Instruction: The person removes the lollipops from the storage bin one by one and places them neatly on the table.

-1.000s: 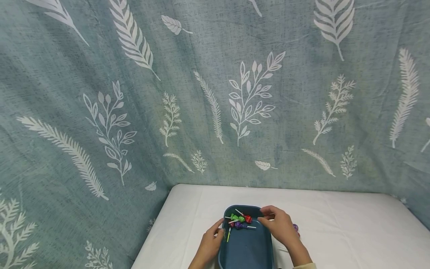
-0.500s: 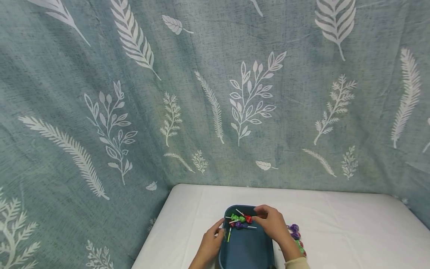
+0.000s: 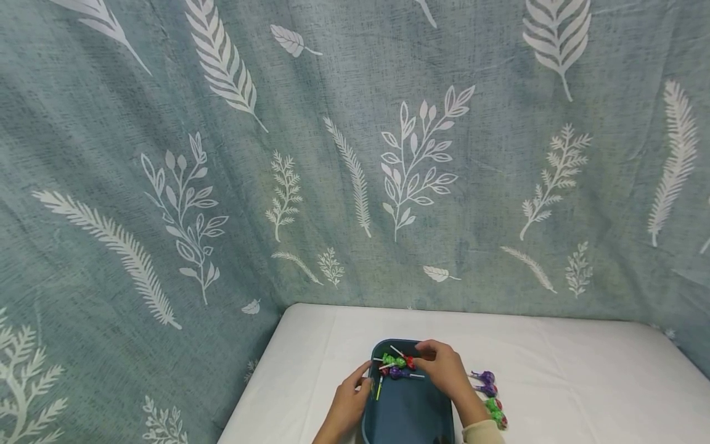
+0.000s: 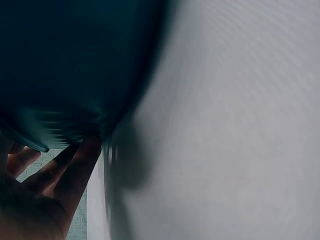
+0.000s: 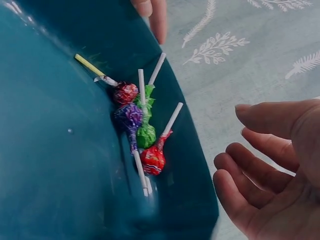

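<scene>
A dark blue tray (image 3: 407, 412) stands on the white table. My left hand (image 3: 347, 401) holds its left rim, and in the left wrist view the fingers (image 4: 79, 167) touch the outer wall. Several wrapped lollipops lie bunched at the tray's far end: a red one (image 5: 153, 160), a purple one (image 5: 128, 117), green ones (image 5: 146, 135) and a dark red one with a yellow stick (image 5: 125, 92). Over the far right rim, near the red lollipop, is my right hand (image 3: 445, 368). Its thumb and fingers stand apart with nothing between them in the right wrist view (image 5: 270, 165).
To the right of the tray, more lollipops lie on the white cloth (image 3: 577, 382): two purple ones (image 3: 487, 390) and green and red ones (image 3: 495, 412), partly behind the right sleeve (image 3: 482, 433). A leaf-patterned curtain (image 3: 355, 185) hangs behind and left of the table.
My right hand has moved left over the tray's far rim toward the red lollipop, uncovering the lollipops on the table. The left hand and the lollipops in the tray have stayed in place.
</scene>
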Demonstrator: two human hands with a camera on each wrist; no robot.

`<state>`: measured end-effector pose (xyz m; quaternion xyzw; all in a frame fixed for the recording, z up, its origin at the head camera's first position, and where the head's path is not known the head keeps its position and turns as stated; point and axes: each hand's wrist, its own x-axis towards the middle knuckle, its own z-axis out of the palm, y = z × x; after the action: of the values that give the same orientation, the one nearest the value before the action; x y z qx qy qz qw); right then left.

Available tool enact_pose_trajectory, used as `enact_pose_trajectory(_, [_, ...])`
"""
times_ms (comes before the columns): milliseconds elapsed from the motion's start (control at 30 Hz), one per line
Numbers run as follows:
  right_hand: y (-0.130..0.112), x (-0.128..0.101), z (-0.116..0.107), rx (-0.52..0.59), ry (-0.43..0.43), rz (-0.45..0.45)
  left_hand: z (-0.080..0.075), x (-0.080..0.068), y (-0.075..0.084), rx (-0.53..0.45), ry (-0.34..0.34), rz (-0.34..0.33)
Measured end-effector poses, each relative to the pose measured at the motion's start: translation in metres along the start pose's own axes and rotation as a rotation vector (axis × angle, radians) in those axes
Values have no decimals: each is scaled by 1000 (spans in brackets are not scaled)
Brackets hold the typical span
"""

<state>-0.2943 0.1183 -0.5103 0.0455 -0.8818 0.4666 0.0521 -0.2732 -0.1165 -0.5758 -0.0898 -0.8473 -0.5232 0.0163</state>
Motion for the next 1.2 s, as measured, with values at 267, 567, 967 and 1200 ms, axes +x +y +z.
enact_pose_trajectory(267, [2,6,11,-13,21,-5,-1,-2,1,-2,6,11])
enact_pose_trajectory(567, [8,11,21,-34,52,-6,-1,-2,1,-5,7,0])
enact_pose_trajectory(967, [13,22,36,-133,47,44,0,-1,2,-28,1,16])
enact_pose_trajectory(1200, [19,25,46,-207,48,73,-3,0,2,-11,-5,18])
